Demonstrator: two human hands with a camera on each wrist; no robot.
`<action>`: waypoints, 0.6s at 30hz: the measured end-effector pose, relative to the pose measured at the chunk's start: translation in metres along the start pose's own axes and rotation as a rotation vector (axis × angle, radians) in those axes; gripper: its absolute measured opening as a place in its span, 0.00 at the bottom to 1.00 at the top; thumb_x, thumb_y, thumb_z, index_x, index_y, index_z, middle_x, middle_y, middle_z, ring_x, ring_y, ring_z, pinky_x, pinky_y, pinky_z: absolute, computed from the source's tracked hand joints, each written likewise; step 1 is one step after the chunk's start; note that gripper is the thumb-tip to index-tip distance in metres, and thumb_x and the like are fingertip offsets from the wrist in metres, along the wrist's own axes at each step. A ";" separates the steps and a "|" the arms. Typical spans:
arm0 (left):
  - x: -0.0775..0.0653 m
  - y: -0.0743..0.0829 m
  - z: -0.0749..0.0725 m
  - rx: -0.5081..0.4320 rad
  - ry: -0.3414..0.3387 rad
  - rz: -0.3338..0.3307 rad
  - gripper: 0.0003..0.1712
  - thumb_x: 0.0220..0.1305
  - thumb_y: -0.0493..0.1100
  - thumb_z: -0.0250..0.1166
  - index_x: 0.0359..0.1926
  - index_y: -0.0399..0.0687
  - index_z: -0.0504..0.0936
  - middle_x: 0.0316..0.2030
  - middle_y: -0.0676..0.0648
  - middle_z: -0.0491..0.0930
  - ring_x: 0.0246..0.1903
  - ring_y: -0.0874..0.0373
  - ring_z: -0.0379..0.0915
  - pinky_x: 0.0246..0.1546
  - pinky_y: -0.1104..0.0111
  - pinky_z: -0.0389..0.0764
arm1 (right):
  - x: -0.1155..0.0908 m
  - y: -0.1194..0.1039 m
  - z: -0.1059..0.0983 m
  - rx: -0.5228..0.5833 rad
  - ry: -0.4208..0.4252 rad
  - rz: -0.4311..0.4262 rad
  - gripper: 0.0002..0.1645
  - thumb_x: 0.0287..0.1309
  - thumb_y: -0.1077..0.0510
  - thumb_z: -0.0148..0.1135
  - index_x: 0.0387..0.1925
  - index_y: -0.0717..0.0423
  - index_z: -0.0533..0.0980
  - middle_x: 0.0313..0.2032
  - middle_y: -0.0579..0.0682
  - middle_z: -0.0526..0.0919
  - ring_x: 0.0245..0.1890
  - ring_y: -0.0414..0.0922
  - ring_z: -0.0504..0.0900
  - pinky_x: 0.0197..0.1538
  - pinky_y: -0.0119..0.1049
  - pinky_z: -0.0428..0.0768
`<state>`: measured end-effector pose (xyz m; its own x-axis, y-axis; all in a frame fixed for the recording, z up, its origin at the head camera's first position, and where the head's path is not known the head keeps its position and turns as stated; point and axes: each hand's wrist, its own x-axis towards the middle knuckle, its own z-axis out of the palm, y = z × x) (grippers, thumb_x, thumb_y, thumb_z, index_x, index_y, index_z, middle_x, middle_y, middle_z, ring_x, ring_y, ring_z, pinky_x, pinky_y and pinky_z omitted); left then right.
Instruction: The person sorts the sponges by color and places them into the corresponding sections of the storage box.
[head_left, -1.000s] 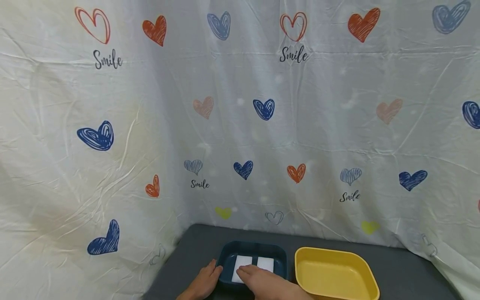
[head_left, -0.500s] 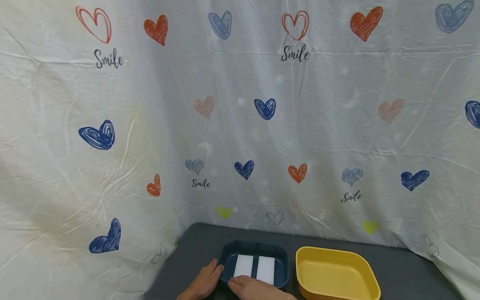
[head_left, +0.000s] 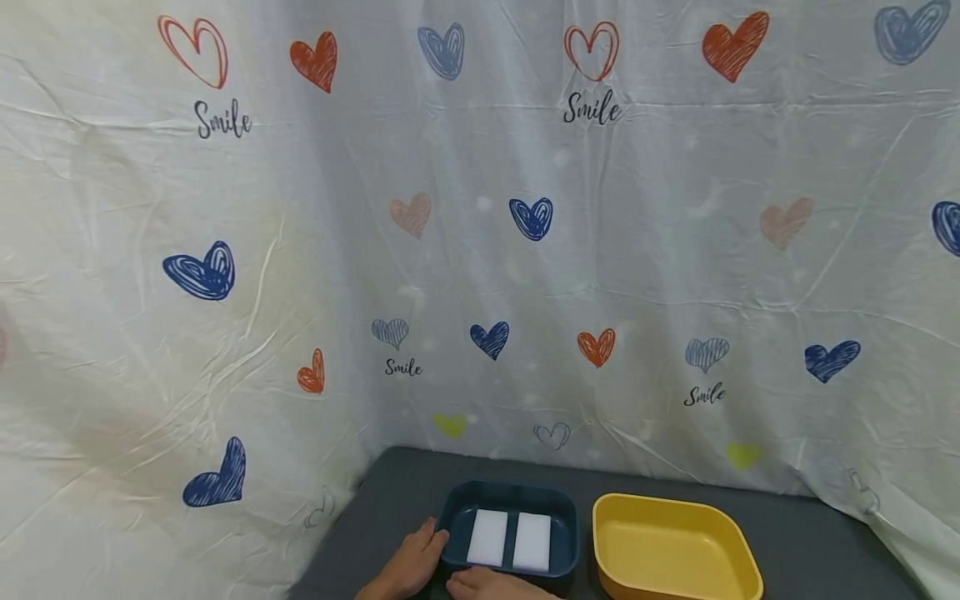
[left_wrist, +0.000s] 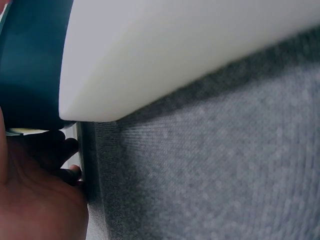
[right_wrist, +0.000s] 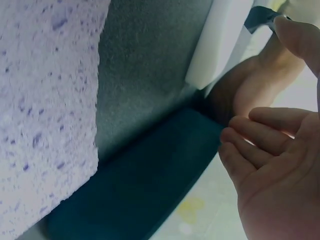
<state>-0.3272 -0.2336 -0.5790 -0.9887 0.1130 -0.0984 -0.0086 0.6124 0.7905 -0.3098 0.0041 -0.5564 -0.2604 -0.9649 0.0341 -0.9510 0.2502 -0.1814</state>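
Note:
Two white rectangular blocks [head_left: 488,537] lie side by side inside a dark blue bin [head_left: 512,497]. My left hand [head_left: 411,560] rests against the bin's left side, its thumb at the rim. In the left wrist view that hand [left_wrist: 42,195] shows below the blue wall [left_wrist: 32,65], fingers loosely bent. At the bin's near side is my right hand [head_left: 497,585], partly cut off by the frame's bottom. The right wrist view shows this hand [right_wrist: 285,170] with fingers extended and together, fingertips at the blue wall [right_wrist: 145,165], nothing held.
A yellow bin [head_left: 675,533] stands just right of the blue one on the dark grey surface [head_left: 397,492]. Behind hangs a white sheet printed with hearts. Near the right wrist camera is a purple-flecked porous block [right_wrist: 45,100]; a large white object [left_wrist: 150,55] fills much of the left wrist view.
My right hand has moved from over the white blocks down toward me to the bin's near side, uncovering both blocks. The left hand stays at the bin's left side.

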 end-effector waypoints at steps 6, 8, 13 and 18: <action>0.000 -0.001 0.000 -0.006 -0.003 -0.002 0.44 0.88 0.56 0.49 0.76 0.13 0.60 0.77 0.15 0.59 0.77 0.19 0.58 0.73 0.27 0.64 | 0.018 0.047 0.068 -0.026 0.052 -0.074 0.34 0.88 0.43 0.47 0.81 0.59 0.68 0.78 0.51 0.75 0.77 0.40 0.74 0.77 0.28 0.72; 0.000 -0.001 0.000 -0.014 -0.009 0.000 0.44 0.88 0.55 0.48 0.76 0.12 0.59 0.77 0.15 0.59 0.77 0.19 0.58 0.73 0.27 0.64 | 0.022 0.054 0.078 -0.076 0.058 -0.091 0.34 0.88 0.43 0.48 0.81 0.59 0.68 0.77 0.50 0.76 0.76 0.39 0.74 0.76 0.27 0.72; 0.001 -0.002 0.000 -0.018 -0.014 0.003 0.44 0.88 0.55 0.48 0.76 0.13 0.60 0.77 0.15 0.59 0.77 0.19 0.58 0.73 0.27 0.64 | 0.026 0.056 0.083 -0.089 0.048 -0.065 0.34 0.88 0.42 0.48 0.80 0.58 0.69 0.76 0.50 0.77 0.75 0.38 0.75 0.75 0.27 0.74; 0.002 -0.004 0.000 -0.017 -0.019 0.001 0.45 0.87 0.56 0.49 0.76 0.13 0.60 0.77 0.15 0.59 0.77 0.19 0.59 0.73 0.27 0.64 | 0.030 0.055 0.086 -0.093 0.049 -0.043 0.33 0.88 0.45 0.48 0.79 0.61 0.70 0.76 0.53 0.78 0.75 0.41 0.76 0.75 0.30 0.74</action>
<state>-0.3295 -0.2357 -0.5819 -0.9858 0.1285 -0.1084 -0.0100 0.5986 0.8010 -0.3559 -0.0182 -0.6499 -0.2246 -0.9704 0.0888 -0.9723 0.2172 -0.0866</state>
